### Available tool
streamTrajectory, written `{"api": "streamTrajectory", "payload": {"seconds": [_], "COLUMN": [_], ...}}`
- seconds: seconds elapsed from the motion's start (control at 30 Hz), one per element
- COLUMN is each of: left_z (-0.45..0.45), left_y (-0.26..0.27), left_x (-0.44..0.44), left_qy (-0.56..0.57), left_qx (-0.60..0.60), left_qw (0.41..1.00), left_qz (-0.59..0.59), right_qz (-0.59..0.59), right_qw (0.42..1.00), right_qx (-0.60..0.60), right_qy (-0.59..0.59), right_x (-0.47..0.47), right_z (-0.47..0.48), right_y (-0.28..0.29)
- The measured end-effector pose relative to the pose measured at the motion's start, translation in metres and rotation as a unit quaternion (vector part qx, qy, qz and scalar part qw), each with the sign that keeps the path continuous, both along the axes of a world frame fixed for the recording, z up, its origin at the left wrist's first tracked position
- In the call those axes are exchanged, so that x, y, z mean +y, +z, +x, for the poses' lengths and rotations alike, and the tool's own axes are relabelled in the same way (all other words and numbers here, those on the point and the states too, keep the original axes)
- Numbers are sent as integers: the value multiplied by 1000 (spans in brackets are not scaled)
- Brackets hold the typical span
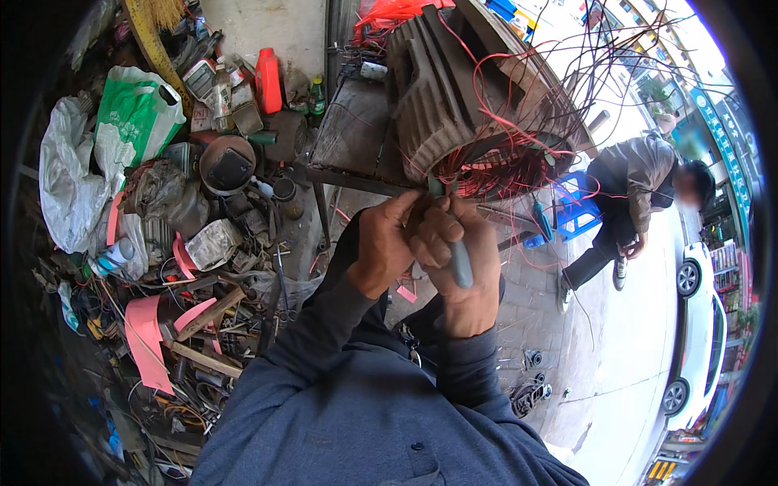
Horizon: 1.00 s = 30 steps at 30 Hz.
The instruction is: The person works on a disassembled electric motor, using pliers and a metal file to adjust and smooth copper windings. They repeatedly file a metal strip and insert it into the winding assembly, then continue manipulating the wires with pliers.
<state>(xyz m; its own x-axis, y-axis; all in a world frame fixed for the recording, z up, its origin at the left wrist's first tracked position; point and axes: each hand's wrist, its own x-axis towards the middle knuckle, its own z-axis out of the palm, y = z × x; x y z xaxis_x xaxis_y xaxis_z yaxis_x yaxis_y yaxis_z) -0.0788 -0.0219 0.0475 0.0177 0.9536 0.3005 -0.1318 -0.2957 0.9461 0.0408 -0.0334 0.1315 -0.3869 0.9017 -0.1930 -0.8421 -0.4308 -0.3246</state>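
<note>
A ribbed metal motor housing lies on its side on a dark metal stand. Red enamelled wire windings fill its near opening, and long loose wires spread from it to the upper right. Both hands are at the lower left edge of this opening. My right hand is closed around a tool with a grey handle; the tool's working end cannot be made out clearly. My left hand touches it from the left, thumb and fingers together by the windings; what it pinches, if anything, is hidden.
Scrap, bags, bottles and pink strips are heaped at left. A red plastic bottle stands beyond them. On the right, a person bends forward near a blue plastic stool. A white car stands farther right. Metal parts lie on the paving.
</note>
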Motion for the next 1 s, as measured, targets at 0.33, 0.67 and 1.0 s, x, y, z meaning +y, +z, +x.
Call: {"api": "streamTrajectory", "payload": {"seconds": [0.33,0.67,1.0], "left_z": [18,15,42], "left_y": [17,34,27], "left_x": [-11,-4,15], "left_qy": [108,194,274], "left_qx": [-63,202,212], "left_qw": [992,959,935], "left_qz": [13,46,72], "right_qz": [33,22,38], "right_qw": [998,995,961], "right_qx": [-1,-24,190], "right_qy": [55,94,195], "right_x": [0,-2,17], "right_z": [16,34,110], "right_y": [-7,-26,-12]}}
